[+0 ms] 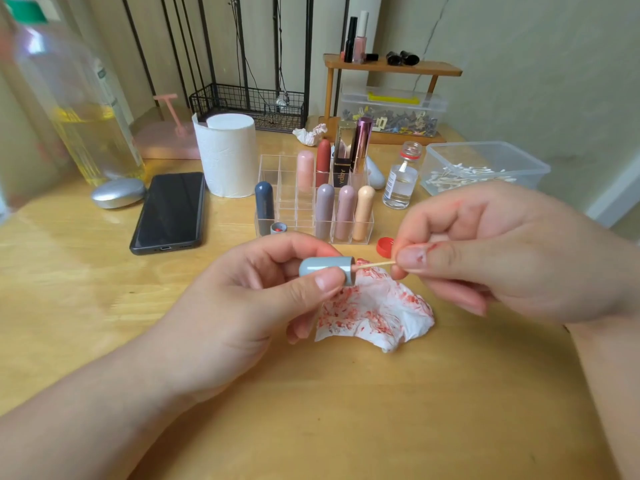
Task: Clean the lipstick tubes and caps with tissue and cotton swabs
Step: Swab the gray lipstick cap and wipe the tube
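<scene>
Left hand (242, 299), nearest the lens, pinches a grey-blue lipstick cap (325, 266) between thumb and fingers, the cap lying sideways with its mouth to the right. The right hand (491, 251), fingertips smeared red, pinches the stick of a cotton swab (375, 264) whose tip sits in that mouth. Beneath them on the wooden worktop (346, 410) lies a crumpled tissue (377, 313) blotched red; behind stand a tissue roll (227, 154), a plastic tub (485, 157) of swabs, a clear organiser (287, 188) holding capped lipstick tubes (344, 213), a dark phone (169, 211), a small glass bottle (401, 181) and a red screw cap (384, 245).
</scene>
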Tool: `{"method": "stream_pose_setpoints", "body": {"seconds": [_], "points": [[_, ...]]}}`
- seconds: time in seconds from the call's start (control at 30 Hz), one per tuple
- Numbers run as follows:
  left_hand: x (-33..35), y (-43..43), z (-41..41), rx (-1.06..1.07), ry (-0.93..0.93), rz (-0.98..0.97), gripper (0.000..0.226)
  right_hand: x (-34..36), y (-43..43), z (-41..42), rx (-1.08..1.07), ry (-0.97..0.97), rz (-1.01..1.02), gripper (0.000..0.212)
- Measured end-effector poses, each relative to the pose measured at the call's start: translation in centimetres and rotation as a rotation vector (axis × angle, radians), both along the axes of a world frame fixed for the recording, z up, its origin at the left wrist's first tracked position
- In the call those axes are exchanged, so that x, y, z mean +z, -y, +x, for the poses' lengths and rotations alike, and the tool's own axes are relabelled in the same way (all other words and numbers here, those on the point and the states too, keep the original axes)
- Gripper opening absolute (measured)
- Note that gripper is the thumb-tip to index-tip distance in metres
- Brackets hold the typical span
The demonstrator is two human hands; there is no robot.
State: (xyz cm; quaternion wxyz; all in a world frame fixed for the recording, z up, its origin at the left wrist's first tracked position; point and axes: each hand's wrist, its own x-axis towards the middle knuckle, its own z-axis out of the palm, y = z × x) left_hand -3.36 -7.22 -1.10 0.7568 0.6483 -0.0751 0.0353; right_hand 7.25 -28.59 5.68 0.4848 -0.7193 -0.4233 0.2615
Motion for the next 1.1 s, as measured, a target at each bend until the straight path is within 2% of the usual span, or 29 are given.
{"method": "stream_pose_setpoints", "body": {"seconds": [0.1, 0.17, 0.23, 0.3, 0.37, 0.5, 0.73, 0.93, 1.1], "points": [[0.0, 0.0, -0.1, 0.018, 0.0, 0.023, 0.027, 0.2, 0.0, 0.4, -0.085, -0.034, -0.018, 0.011], [0.0, 0.0, -0.1, 0.014, -0.007, 0.013, 0.025, 0.4, 0.3, 1.3, -0.262, -0.065, 0.016, 0.006], [0.1, 0.0, -0.1, -0.01, -0.007, -0.021, 0.023, 0.2, 0.8, 2.8, -0.498, -0.029, 0.04, 0.013], [0.1, 0.0, -0.1, -0.028, 0.002, -0.049, 0.023, -0.8, 1.2, 4.4, -0.695, 0.08, -0.049, 0.018], [0.1, 0.0, -0.1, -0.042, 0.008, -0.052, 0.025, -1.9, 1.1, 5.4, -0.772, 0.131, -0.203, 0.011], [0.2, 0.3, -0.1, -0.037, 0.002, 0.0, 0.028, -3.2, 0.9, 5.8, -0.75, 0.193, -0.416, 0.008], [0.4, 0.4, 0.0, 0.038, -0.052, 0.041, 0.033, -4.2, -0.4, 5.5, -0.696, 0.308, -0.611, 0.013], [0.4, 0.5, 0.1, 0.038, -0.073, 0.057, 0.022, -4.3, -1.0, 5.4, -0.682, 0.319, -0.701, 0.02], [0.4, 0.3, 0.1, 0.058, -0.081, 0.036, 0.023, -4.2, -1.1, 5.3, -0.676, 0.331, -0.727, 0.018]]}}
